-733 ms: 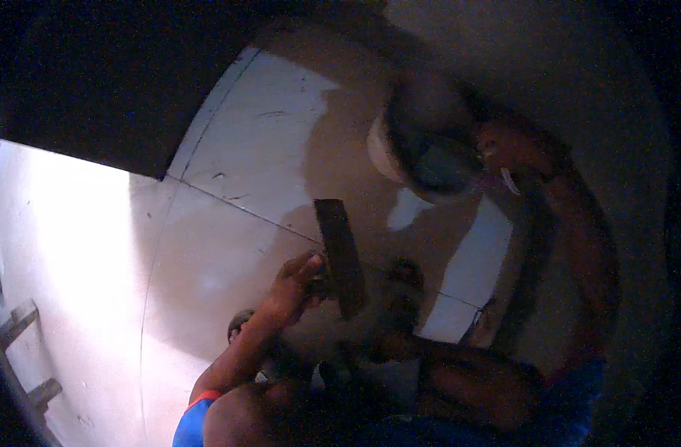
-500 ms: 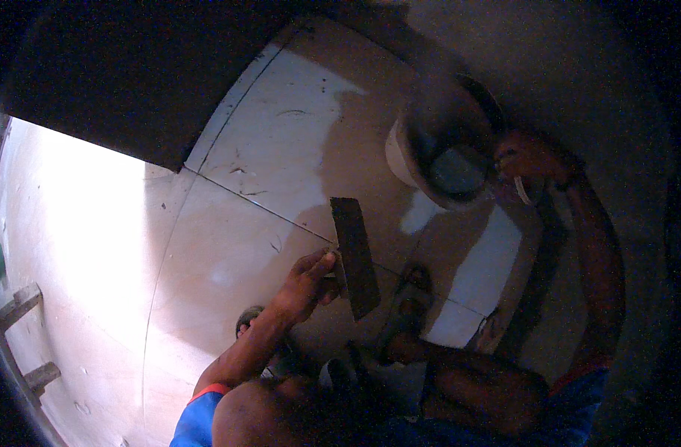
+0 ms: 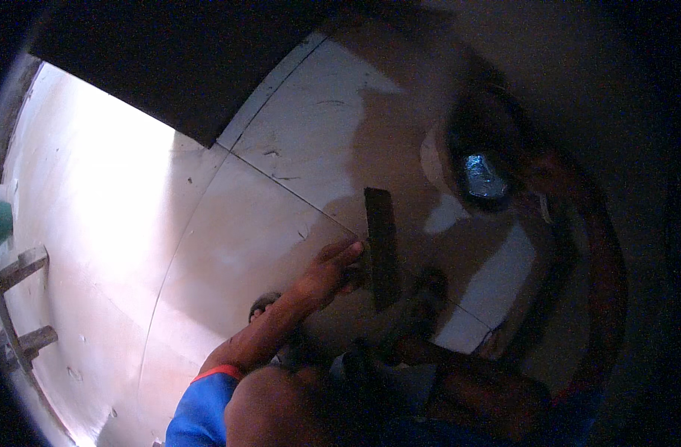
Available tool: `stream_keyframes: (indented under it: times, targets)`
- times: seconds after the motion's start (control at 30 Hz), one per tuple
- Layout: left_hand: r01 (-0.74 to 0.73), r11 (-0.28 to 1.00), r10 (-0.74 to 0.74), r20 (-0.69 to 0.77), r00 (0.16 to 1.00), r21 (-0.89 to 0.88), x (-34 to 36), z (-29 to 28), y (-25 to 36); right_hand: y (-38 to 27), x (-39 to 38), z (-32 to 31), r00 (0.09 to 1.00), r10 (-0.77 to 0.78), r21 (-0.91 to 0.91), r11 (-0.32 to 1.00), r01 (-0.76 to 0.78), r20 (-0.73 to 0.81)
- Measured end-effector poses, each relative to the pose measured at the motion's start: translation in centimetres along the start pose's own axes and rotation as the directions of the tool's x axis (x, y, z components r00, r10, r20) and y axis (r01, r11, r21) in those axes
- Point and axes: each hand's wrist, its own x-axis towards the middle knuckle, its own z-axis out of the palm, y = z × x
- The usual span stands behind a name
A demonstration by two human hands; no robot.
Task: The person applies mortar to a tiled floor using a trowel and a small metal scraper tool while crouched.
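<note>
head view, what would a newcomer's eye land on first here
Probably the glaring white patch of light across the floor on the left. Next comes the dark flat tool near the middle, held in the left hand. On the right, a bluish glint stands out inside the dim bucket, with the right hand close beside it, too dark to read its grip.

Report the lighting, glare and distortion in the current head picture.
Head view: glare bleaches the floor at left. Head view: deep shadow dims the bucket and right hand, leaving the hand's outline murky. Head view: fisheye distortion curves a floor seam.
</note>
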Motion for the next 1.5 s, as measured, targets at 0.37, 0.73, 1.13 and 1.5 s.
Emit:
stream_keyframes:
  times: [0.37, 0.73, 1.13, 1.5]
  targets:
    - [0.001, 0.999, 0.008, -0.216, 0.976, 0.045, -1.0, -0.5, 0.7, 0.4, -0.6, 3.4, 0.999, -0.034, 0.122, 0.992, 0.029, 0.033]
    - [-0.092, 0.993, 0.091, 0.023, 0.996, 0.071, 0.5, 1.7, 2.2, 1.3, -0.6, 1.1, 0.998, 0.058, 0.042, 0.997, -0.058, 0.006]
    - [-0.186, 0.975, 0.17, 0.137, 0.976, 0.118, 2.2, 2.5, 5.9, -1.1, -5.7, 3.7, 0.999, -0.009, 0.192, 0.981, -0.001, 0.051]
    - [-0.256, 0.924, 0.159, 0.326, 0.932, 0.283, 7.4, 4.5, 6.1, -0.7, -5.1, 3.0, 0.999, 0.037, 0.162, 0.986, -0.043, 0.035]
